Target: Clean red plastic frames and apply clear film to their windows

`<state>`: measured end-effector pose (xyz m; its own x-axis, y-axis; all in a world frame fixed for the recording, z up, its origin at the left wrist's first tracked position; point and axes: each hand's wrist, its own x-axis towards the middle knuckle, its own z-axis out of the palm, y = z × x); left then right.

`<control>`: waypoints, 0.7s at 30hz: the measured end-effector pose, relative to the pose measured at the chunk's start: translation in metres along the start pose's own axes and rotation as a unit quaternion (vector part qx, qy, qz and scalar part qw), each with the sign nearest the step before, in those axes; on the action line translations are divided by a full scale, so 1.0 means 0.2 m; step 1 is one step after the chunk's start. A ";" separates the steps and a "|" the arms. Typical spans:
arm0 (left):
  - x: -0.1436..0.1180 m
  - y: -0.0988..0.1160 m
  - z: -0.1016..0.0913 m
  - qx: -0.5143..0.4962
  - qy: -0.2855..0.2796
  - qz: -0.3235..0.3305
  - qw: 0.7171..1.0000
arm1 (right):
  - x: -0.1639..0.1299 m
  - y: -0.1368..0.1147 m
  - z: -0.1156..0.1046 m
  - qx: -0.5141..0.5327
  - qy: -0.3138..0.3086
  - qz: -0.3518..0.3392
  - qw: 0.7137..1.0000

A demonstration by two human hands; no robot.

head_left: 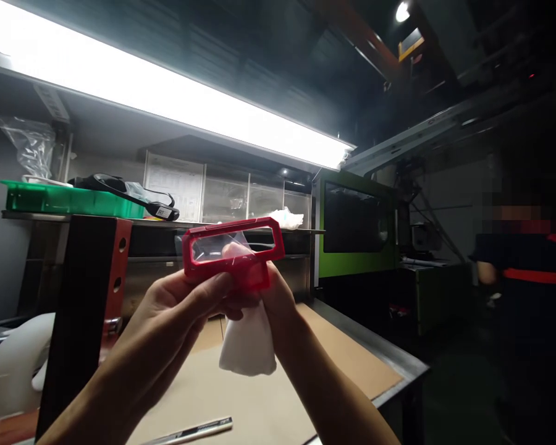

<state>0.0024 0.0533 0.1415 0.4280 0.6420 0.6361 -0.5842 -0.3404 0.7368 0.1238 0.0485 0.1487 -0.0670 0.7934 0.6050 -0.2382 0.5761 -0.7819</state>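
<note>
Head view: a person is standing at a workstation under a long bright strip light (167, 93), holding a translucent red plastic frame (234, 250) up at chest height, above the bench (259, 395). The left hand (185, 303) is gripping the frame from below and from the left, its fingers (210, 290) curled and pressed against the lower edge. The right hand (273, 296) is coming in from behind, and its fingers are pinching a white cloth (248, 346); a cloth-wrapped fingertip is showing through the frame's clear window while the rest of the cloth is hanging down.

Judging from this, the step in hand is wiping or inspecting the clear window against the light. The next move probably calls for a steady left grip while the cloth is sliding along the window, with care not to flex the thin frame.

A silver pen-like stick (199, 429) is lying on the bench near the front edge. A green tray (65, 201) is sitting on the shelf to the left. Another person (523, 259) is standing well apart on the right, beside a green machine (352, 228).
</note>
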 end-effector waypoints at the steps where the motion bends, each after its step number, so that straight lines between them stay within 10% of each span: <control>1: 0.01 0.02 0.01 0.007 -0.007 0.010 1.000 | 0.01 -0.02 0.01 -0.009 0.002 -0.003 1.000; 21: 0.19 0.22 0.04 0.088 -0.126 0.146 0.977 | 0.14 -0.28 0.07 -0.022 -0.017 -0.105 0.994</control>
<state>-0.0013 0.0571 0.1997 0.4289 0.3181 0.8455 -0.5890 -0.6112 0.5287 0.1210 0.0345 0.2116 -0.0530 0.6478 0.7600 -0.2079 0.7372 -0.6429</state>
